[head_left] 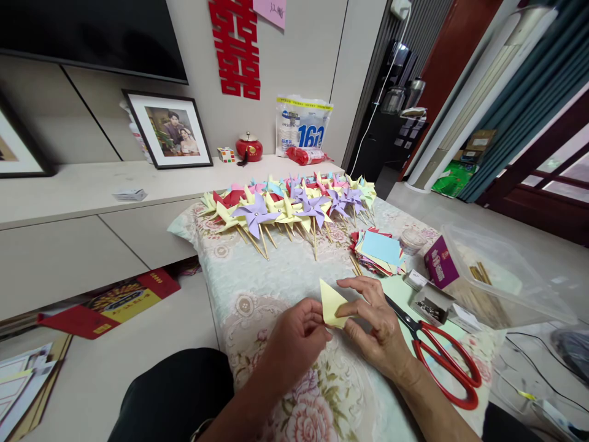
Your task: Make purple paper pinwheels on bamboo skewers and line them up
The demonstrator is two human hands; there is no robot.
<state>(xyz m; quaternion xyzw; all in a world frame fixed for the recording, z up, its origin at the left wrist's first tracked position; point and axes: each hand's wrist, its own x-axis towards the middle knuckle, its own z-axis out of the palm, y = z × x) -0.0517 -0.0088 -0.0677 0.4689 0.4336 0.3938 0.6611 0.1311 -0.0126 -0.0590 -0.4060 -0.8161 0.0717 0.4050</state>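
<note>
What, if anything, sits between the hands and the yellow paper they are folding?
Nothing visible. The left hand and right hand both pinch the yellow paper directly, above the flowered cloth. The red scissors lie off to the right, and the pinwheels farther back.

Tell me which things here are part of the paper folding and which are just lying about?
In use: folded yellow paper square, left hand, right hand, red-handled scissors, stack of coloured paper squares, finished paper pinwheels on sticks.

Lying about: framed photograph, red lidded jar, small puzzle cube.
</note>
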